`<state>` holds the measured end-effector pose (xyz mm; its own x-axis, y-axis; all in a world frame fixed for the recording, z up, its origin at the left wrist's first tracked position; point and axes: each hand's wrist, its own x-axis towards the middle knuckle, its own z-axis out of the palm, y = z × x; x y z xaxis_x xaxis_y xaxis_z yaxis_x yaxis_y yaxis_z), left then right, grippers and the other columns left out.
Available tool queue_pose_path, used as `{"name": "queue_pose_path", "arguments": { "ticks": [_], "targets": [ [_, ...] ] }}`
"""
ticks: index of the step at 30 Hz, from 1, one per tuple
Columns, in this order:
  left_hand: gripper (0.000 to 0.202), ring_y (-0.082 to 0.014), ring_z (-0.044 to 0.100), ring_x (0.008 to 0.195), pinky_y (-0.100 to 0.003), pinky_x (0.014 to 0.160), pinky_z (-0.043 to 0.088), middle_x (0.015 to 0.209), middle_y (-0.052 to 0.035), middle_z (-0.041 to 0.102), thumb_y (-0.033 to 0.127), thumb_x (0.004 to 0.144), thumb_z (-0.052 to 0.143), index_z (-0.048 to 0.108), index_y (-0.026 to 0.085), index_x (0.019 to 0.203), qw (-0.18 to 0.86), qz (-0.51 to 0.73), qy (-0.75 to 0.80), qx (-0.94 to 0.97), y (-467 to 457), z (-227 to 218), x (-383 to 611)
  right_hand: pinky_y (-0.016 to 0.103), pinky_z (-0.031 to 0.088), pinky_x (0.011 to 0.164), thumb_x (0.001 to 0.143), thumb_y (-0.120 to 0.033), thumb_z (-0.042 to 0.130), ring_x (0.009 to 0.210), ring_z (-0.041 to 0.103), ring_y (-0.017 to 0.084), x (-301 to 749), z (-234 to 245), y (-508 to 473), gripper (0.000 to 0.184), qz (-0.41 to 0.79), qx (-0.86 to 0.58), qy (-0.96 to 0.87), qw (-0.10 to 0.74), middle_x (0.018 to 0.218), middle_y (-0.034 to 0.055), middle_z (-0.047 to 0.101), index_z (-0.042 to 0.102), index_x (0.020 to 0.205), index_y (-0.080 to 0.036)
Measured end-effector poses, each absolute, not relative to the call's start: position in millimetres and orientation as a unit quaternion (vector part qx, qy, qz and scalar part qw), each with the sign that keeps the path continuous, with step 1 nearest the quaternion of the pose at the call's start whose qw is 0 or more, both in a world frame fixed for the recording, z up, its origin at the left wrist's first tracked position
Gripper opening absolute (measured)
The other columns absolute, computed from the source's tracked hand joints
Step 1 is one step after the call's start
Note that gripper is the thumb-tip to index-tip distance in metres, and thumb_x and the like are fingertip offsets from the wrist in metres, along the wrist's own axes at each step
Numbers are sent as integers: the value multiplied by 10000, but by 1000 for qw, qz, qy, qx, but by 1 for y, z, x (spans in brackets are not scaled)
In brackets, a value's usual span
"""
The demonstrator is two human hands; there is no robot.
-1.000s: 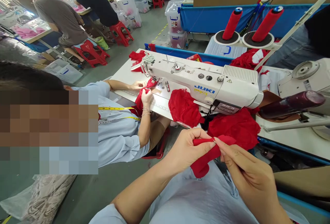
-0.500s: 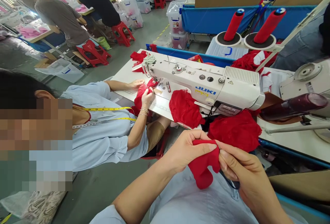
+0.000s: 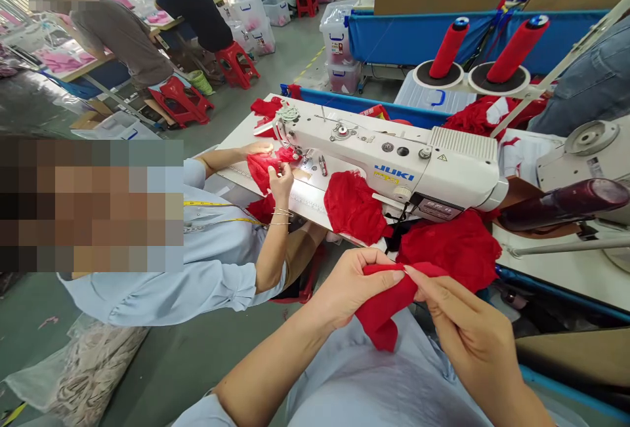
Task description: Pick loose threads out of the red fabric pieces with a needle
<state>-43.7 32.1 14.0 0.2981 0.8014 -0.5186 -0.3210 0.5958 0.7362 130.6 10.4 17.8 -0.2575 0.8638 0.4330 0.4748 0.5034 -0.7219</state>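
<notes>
A small piece of red cloth point(image 3: 384, 315) is held up in front of my lap, its lower end hanging free. My left hand point(image 3: 355, 288) is closed on its upper edge, thumb on top. Close beside it, my right hand point(image 3: 467, 322) pinches the same edge between thumb and fingertips. Part of the cloth runs behind the right fingers, out of sight. Just beyond my hands lies a bunched red fabric heap point(image 3: 450, 250) by the sewing machine point(image 3: 394, 158), with another red bundle point(image 3: 354, 207) on the machine bed.
At left a seated co-worker's hand point(image 3: 280, 184) guides red fabric near the needle. Two red thread cones point(image 3: 449, 50) stand behind the machine. A dark red padded bar point(image 3: 566, 204) juts in at right. A bag of cord-like material point(image 3: 93, 368) lies on the floor.
The cloth's upper edge now reaches further right, behind my right fingers. A dark loop seen at my right hand no longer shows. The co-worker's head and hands have shifted.
</notes>
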Motion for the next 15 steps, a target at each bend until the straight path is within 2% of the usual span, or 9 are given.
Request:
{"name": "queue_pose_path", "arguments": {
  "ticks": [5,9,15],
  "targets": [
    [349,-65,466,547,-183,515,340,617,20,579,420,687,794,602,131,660,733,379,471,313,30,19,-42,164,554,630,888,-62,499,701,709,117,132,15,7,422,165,-441,-796,380,834,45,727,683,1234,-221],
    [329,-70,456,551,-195,532,343,615,23,576,421,733,748,594,136,674,707,377,481,357,28,22,-42,165,560,690,887,-42,501,734,712,110,131,16,5,437,165,-442,-791,390,863,47,727,670,1249,-219],
    [295,-81,467,533,-214,540,354,579,30,566,401,771,698,586,147,671,673,369,505,394,25,29,-41,132,539,674,886,-19,503,716,693,83,129,15,4,436,181,-432,-790,395,868,45,716,657,1255,-194]
  ]
}}
